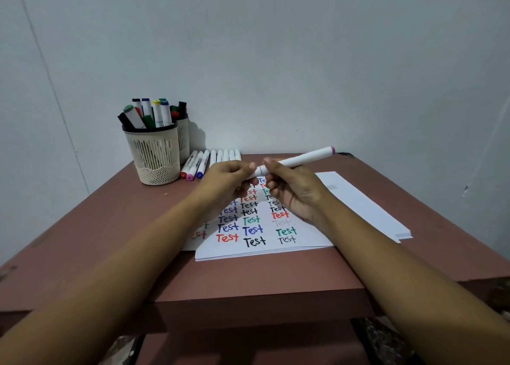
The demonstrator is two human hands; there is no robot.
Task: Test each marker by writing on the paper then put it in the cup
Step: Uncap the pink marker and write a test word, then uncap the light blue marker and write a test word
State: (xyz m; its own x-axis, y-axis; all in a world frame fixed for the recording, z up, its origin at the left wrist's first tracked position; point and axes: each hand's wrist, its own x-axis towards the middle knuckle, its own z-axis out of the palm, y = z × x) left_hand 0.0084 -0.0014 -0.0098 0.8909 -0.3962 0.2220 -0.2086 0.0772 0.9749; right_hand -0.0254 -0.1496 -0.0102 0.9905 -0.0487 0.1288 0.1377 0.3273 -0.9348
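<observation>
Pale grey wall backs a reddish-brown desk (82, 226) seen from above. At the far left of the desk stands a cream slotted cup (154, 155) crammed with upright markers (149, 113) capped in black, green, blue and yellow. A second cup (184, 141) of the same kind stands just behind it, touching or nearly so, with a few more markers in it. Just right of the cups, a row of white markers (212, 159) lies flat along the back edge, the nearest three showing red, pink and blue ends.

Over the middle of the desk the left hand (226, 178) has its fingers curled tight round the left end of a white marker (300, 159). The right hand (292, 190), close beside it, grips the barrel with thumb on top and fingers wrapped beneath. This marker is held in the air above the paper (358, 199), tilted up to the right, its pink tip farthest away. Beneath both hands the top sheet carries columns of the word "Test" (254, 229) in red, blue, black and green; it lies on a stack of sheets that fans out to the right.
</observation>
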